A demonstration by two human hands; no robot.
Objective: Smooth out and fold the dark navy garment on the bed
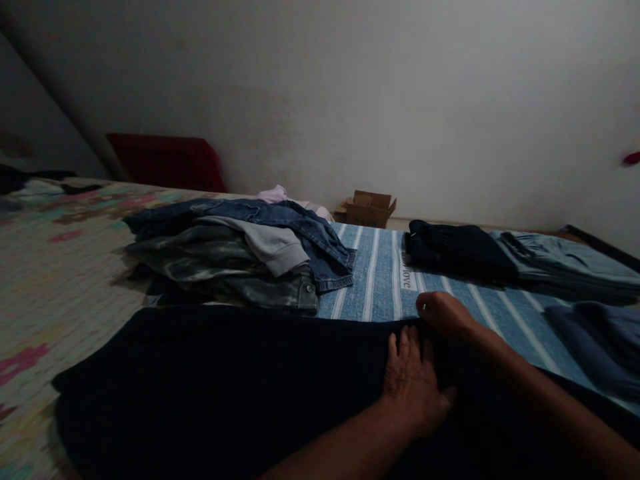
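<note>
A dark navy garment (215, 380), its exact kind hard to make out in the dim light, lies spread over the bed in front of me. My left hand (413, 383) rests flat on it, fingers stretched toward its far edge. Just beyond and to the right, my right hand (445, 313) is closed at that far edge, pinching the cloth. The garment continues under my right forearm toward the right side of the view.
Behind the garment is a heap with blue jeans (320, 240), a grey piece (270, 243) and grey-green denim (225, 267). Folded dark clothes (460, 250), pale jeans (575, 260) and blue clothes (605, 340) lie right on the striped sheet (370, 267). A cardboard box (370, 210) stands by the wall.
</note>
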